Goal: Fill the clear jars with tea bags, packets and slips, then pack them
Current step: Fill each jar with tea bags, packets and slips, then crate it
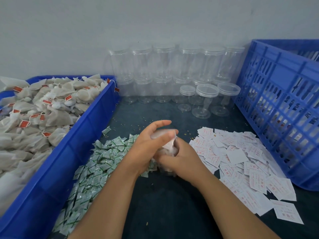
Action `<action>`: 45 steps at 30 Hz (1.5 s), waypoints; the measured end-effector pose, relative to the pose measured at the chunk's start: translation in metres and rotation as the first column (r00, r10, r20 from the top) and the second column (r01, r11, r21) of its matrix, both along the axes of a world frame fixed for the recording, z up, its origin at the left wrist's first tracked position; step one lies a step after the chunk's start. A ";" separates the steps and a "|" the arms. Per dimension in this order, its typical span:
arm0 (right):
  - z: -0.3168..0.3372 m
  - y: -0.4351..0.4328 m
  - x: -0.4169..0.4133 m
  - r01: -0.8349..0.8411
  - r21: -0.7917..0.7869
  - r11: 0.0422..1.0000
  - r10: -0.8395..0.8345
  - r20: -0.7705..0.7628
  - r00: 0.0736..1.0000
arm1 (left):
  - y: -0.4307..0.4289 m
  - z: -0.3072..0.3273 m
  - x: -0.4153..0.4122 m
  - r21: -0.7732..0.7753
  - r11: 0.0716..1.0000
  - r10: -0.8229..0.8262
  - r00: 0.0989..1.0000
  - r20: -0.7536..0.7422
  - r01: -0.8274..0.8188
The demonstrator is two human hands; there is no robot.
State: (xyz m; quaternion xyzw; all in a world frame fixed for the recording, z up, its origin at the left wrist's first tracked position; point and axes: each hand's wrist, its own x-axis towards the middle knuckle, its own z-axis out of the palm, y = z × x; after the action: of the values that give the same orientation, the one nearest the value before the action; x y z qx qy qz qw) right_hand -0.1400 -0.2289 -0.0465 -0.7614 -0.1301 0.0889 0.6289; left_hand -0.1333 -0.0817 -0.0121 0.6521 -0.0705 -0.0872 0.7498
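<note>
Currently, in the head view, the filling step is in hand. The clear jar [170, 149] is held tilted above the surface [164, 204], between the packets [96, 163] and the slips [241, 152]. The right hand [181, 157] wraps its fingers [164, 158] round the jar's lower body. The left hand [150, 144] closes over the upper end, thumb bearing on white tea-bag material at the mouth. Blur hides whether a lid is fitted. The next move probably calls for one packet and one slip, both near the hands, then capping and transfer to the blue crate [276, 100]. Loose tea bags [43, 107] lie at left.
</note>
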 end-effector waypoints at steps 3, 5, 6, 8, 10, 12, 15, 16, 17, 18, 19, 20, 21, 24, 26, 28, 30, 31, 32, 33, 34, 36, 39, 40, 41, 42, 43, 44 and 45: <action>-0.002 -0.001 0.000 -0.004 -0.001 1.000 0.004 0.031 1.000 | -0.001 0.000 -0.001 -0.001 1.000 0.008 1.000 0.018 -0.008; -0.002 -0.002 -0.001 -0.058 0.064 0.996 0.058 -0.003 0.998 | -0.002 -0.001 -0.001 -0.024 1.000 0.006 0.999 0.042 -0.005; -0.002 -0.003 0.000 -0.084 0.092 0.992 0.085 -0.008 0.996 | -0.002 -0.002 -0.001 -0.027 1.000 0.007 0.998 0.058 -0.005; 0.001 -0.006 -0.001 -0.132 0.136 0.982 0.137 -0.029 0.990 | -0.002 -0.001 -0.001 0.004 1.000 -0.001 0.995 0.098 0.000; 0.004 -0.008 0.000 -0.162 0.159 0.974 0.171 -0.043 0.984 | -0.002 0.000 -0.003 0.076 0.997 -0.004 0.986 0.167 -0.009; 0.002 -0.011 0.002 -0.165 0.219 0.962 0.177 -0.038 0.983 | -0.004 0.000 -0.004 0.101 0.994 0.005 0.971 0.238 -0.030; -0.002 -0.012 0.004 -0.067 0.397 0.915 0.102 -0.068 0.992 | -0.020 0.006 -0.003 0.184 0.974 0.078 0.957 0.281 -0.133; -0.003 -0.012 0.004 0.002 0.466 0.885 0.051 -0.102 0.994 | -0.028 0.011 0.000 0.273 0.947 0.079 0.949 0.306 -0.167; -0.003 -0.013 0.006 0.095 0.508 0.856 -0.030 -0.135 0.990 | -0.037 0.016 0.005 0.368 0.911 0.059 0.942 0.330 -0.186; -0.003 -0.015 0.008 0.193 0.511 0.838 -0.134 -0.151 0.979 | -0.046 0.023 0.011 0.460 0.865 0.032 0.937 0.348 -0.200; -0.002 -0.019 0.011 0.283 0.490 0.824 -0.243 -0.145 0.959 | -0.056 0.029 0.017 0.526 0.825 0.002 0.933 0.360 -0.205; -0.001 -0.021 0.012 0.363 0.478 0.800 -0.341 -0.136 0.930 | -0.065 0.034 0.023 0.566 0.800 -0.029 0.929 0.369 -0.200; 0.001 -0.022 0.012 0.436 0.476 0.764 -0.427 -0.134 0.894 | -0.074 0.036 0.029 0.577 0.795 -0.055 0.924 0.377 -0.188; 0.003 -0.028 0.014 0.599 0.499 0.626 -0.625 -0.138 0.768 | -0.103 0.029 0.042 0.448 0.879 -0.011 0.931 0.365 -0.165; 0.005 -0.031 0.015 0.638 0.521 0.567 -0.713 -0.078 0.697 | -0.116 0.020 0.043 0.301 0.923 0.118 0.920 0.373 -0.240; 0.016 -0.037 0.016 0.728 0.448 0.518 -0.819 0.014 0.574 | -0.122 0.017 0.046 0.184 0.922 0.247 0.883 0.399 -0.341; 0.041 -0.047 0.013 0.773 0.402 0.491 -0.869 0.158 0.469 | -0.122 0.018 0.046 0.052 0.904 0.375 0.846 0.380 -0.424; 0.058 -0.052 0.013 0.763 0.394 0.513 -0.859 0.228 0.459 | -0.123 0.018 0.046 -0.002 0.895 0.417 0.836 0.356 -0.446; 0.077 -0.058 0.013 0.752 0.364 0.549 -0.835 0.284 0.471 | -0.124 0.019 0.045 -0.029 0.897 0.425 0.841 0.335 -0.441; 0.097 -0.065 0.013 0.739 0.308 0.599 -0.796 0.334 0.505 | -0.128 0.020 0.042 -0.036 0.911 0.400 0.859 0.321 -0.411; 0.116 -0.073 0.013 0.713 0.238 0.660 -0.740 0.375 0.559 | -0.132 0.021 0.038 -0.025 0.932 0.351 0.881 0.317 -0.362; 0.153 -0.089 0.013 0.649 0.100 0.755 -0.623 0.422 0.659 | -0.145 0.022 0.028 0.016 0.968 0.232 0.914 0.332 -0.252; 0.203 -0.122 0.009 0.659 -0.100 0.745 -0.547 0.475 0.690 | -0.164 0.022 0.011 0.178 0.981 0.009 0.926 0.378 -0.082; 0.218 -0.136 0.007 0.666 -0.156 0.730 -0.528 0.490 0.693 | -0.170 0.021 0.005 0.257 0.966 -0.090 0.915 0.394 -0.015; 0.231 -0.151 0.006 0.672 -0.219 0.707 -0.504 0.511 0.697 | -0.175 0.020 0.001 0.329 0.943 -0.191 0.899 0.395 0.056; 0.243 -0.169 0.005 0.686 -0.279 0.672 -0.486 0.533 0.692 | -0.181 0.019 -0.003 0.392 0.911 -0.285 0.880 0.381 0.125; 0.254 -0.187 0.004 0.706 -0.319 0.632 -0.482 0.552 0.681 | -0.189 0.018 -0.007 0.452 0.877 -0.354 0.857 0.376 0.164; 0.264 -0.205 0.003 0.720 -0.327 0.612 -0.494 0.552 0.671 | -0.198 0.017 -0.009 0.497 0.853 -0.386 0.836 0.390 0.162; 0.273 -0.222 0.002 0.720 -0.312 0.620 -0.516 0.529 0.673 | -0.208 0.016 -0.010 0.513 0.849 -0.376 0.829 0.414 0.129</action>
State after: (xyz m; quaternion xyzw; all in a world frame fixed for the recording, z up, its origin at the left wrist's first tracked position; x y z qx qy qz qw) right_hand -0.1378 -0.4511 0.2268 -0.8934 0.0521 -0.2609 0.3619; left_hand -0.1434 -0.2896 0.0040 0.7959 -0.3273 -0.0310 0.5083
